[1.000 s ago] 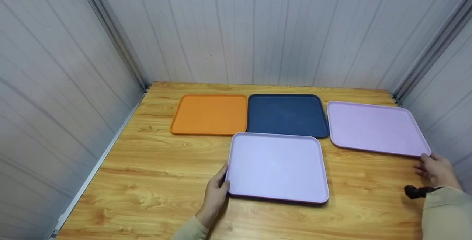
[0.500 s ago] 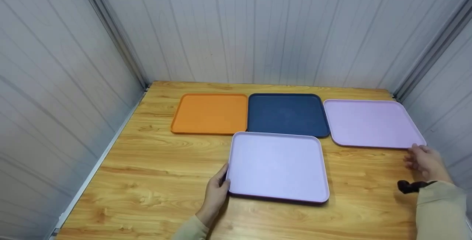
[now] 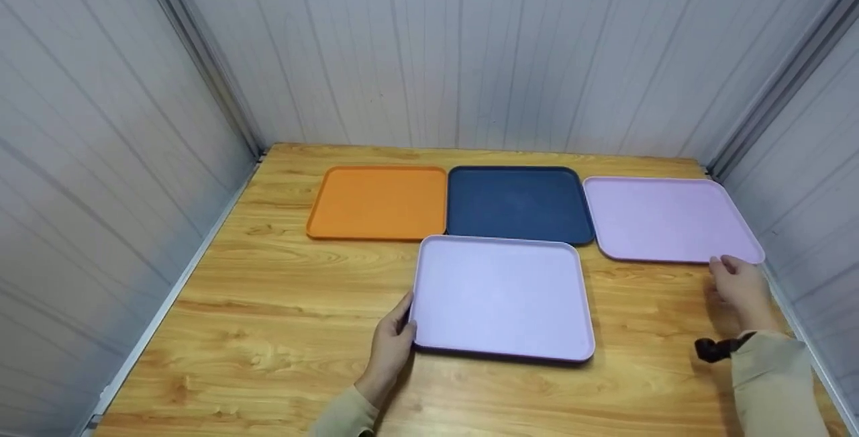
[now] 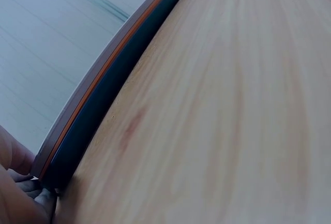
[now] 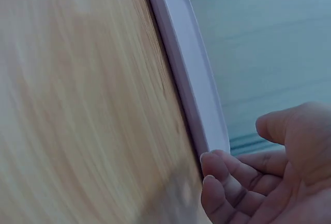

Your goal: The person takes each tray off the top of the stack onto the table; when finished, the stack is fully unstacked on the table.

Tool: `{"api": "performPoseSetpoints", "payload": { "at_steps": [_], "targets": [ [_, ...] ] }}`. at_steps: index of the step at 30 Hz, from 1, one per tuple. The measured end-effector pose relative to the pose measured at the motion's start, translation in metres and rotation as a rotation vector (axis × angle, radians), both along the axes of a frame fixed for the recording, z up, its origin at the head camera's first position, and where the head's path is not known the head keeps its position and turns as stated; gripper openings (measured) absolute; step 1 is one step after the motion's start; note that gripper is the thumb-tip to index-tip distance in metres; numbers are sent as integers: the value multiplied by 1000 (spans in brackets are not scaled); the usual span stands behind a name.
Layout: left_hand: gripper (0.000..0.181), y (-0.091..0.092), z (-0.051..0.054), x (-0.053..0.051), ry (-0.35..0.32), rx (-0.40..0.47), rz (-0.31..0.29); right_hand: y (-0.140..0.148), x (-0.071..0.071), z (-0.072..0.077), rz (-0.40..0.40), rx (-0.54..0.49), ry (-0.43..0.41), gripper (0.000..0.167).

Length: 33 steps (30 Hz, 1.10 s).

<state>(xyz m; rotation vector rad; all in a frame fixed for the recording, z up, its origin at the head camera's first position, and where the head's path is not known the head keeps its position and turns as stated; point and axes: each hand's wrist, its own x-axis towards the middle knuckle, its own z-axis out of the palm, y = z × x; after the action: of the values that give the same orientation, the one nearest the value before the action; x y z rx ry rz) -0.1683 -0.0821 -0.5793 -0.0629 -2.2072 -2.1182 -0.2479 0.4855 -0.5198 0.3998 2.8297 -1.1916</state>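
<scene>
My left hand (image 3: 389,350) grips the left edge of a small stack of trays, with a lilac tray (image 3: 503,296) on top. In the left wrist view, orange and dark layers (image 4: 98,110) show under the lilac one, and fingers reach below the stack. My right hand (image 3: 741,286) is at the front edge of another lilac tray (image 3: 671,219), near its right corner. Its thumb (image 5: 279,125) stands away from the tray in the right wrist view, while loosely bent fingertips (image 5: 214,164) are at the rim, apparently touching it.
At the back, an orange tray (image 3: 379,202) and a dark blue tray (image 3: 520,203) lie side by side, left of the right-hand lilac tray. The wooden table (image 3: 268,329) is bounded by pale panel walls (image 3: 429,47) on the left, back and right.
The right-hand lilac tray has turned straighter and shifted left and back, close against the dark blue one. My right hand has moved left along its front edge, thumb now off. My left hand keeps its grip.
</scene>
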Motion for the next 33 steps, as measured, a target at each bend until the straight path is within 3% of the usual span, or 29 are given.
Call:
{"api": "performPoseSetpoints", "payload": {
  "at_steps": [7, 20, 29, 33],
  "targets": [
    [53, 1, 1, -1, -2, 0, 9, -35, 10, 7, 80, -55, 47, 66],
    [61, 4, 1, -1, -18, 2, 5, -105, 35, 9, 241, -40, 199, 45],
    [62, 4, 7, -1, -39, 25, 2, -132, 49, 3, 289, -177, 163, 38],
    [61, 5, 6, -1, -47, -42, 40, -139, 58, -1, 308, -223, 150, 37]
  ]
}}
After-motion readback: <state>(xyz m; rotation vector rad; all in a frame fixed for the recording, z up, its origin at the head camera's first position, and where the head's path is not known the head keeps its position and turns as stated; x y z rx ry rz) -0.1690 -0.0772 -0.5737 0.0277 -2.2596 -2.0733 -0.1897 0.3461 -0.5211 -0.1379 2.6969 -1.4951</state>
